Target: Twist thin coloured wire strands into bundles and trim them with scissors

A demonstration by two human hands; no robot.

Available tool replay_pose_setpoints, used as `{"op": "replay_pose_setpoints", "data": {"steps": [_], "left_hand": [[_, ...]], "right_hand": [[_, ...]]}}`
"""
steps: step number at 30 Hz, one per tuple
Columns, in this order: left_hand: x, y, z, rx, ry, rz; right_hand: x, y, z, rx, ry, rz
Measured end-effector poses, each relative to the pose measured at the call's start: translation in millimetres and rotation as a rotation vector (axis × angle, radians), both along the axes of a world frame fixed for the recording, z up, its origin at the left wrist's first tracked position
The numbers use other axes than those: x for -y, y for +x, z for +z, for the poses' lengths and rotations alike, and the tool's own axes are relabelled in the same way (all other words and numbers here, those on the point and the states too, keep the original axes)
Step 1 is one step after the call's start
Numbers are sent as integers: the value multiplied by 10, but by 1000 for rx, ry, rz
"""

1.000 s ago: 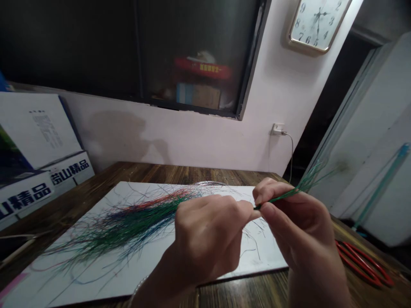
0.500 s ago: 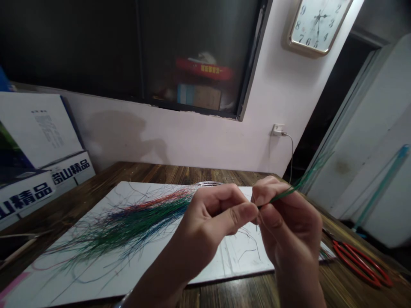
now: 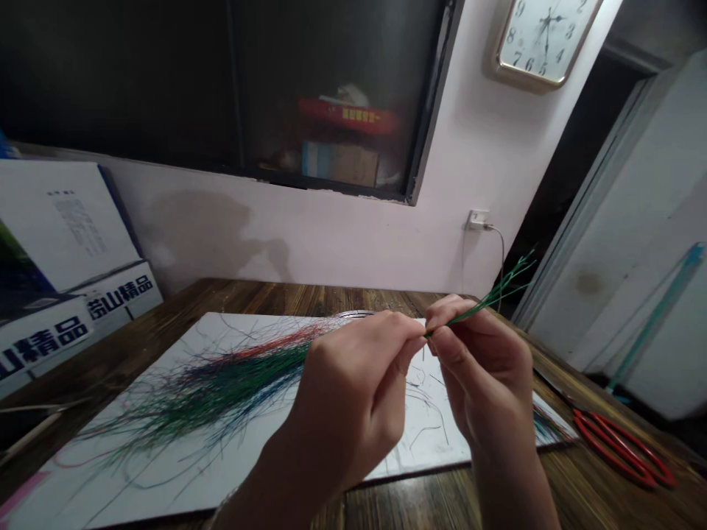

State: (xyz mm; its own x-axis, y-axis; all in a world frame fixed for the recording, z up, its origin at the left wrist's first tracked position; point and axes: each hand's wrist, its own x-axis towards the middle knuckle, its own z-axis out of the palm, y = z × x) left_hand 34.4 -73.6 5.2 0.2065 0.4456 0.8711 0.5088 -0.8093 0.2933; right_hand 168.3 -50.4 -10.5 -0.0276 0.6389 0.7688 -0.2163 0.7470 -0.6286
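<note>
Both hands meet in front of me above a white board (image 3: 182,486). My right hand (image 3: 480,361) pinches a small bundle of green wires (image 3: 491,294) between thumb and forefinger, and the loose ends fan out up and to the right. My left hand (image 3: 359,383) is closed at the lower end of that bundle, fingertips touching it beside the right thumb; what lies inside its grip is largely hidden. A big spread of thin wires (image 3: 237,383), green, red and blue, lies on the board left of my hands.
Red-handled scissors (image 3: 624,449) lie on the wooden table (image 3: 453,500) at the right. More coloured wires (image 3: 546,427) rest at the board's right end, with short scraps (image 3: 425,405) near the middle. Boxes (image 3: 71,228) stand at the left. A charger (image 3: 479,221) is plugged into the wall.
The hands have shifted slightly left and up. My left hand has turned over so its back shows more, and the green bundle now points more steeply upward.
</note>
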Motion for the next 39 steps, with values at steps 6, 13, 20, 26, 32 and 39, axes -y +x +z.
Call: {"op": "replay_pose_setpoints", "data": {"steps": [6, 13, 20, 26, 32, 39], "left_hand": [[14, 101, -54, 16, -18, 194], [-121, 115, -166, -56, 272, 276], [-121, 57, -139, -130, 348, 260], [-94, 14, -77, -173, 475, 279], [-136, 0, -97, -174, 486, 311], [-129, 40, -121, -66, 395, 224]], "right_hand": [[-5, -78, -40, 12, 159, -265], [-44, -142, -74, -118, 250, -348], [-50, -43, -54, -163, 8, -53], [3, -40, -7, -245, -151, 78], [29, -43, -6, -287, -231, 113], [7, -79, -41, -279, -241, 108]]}}
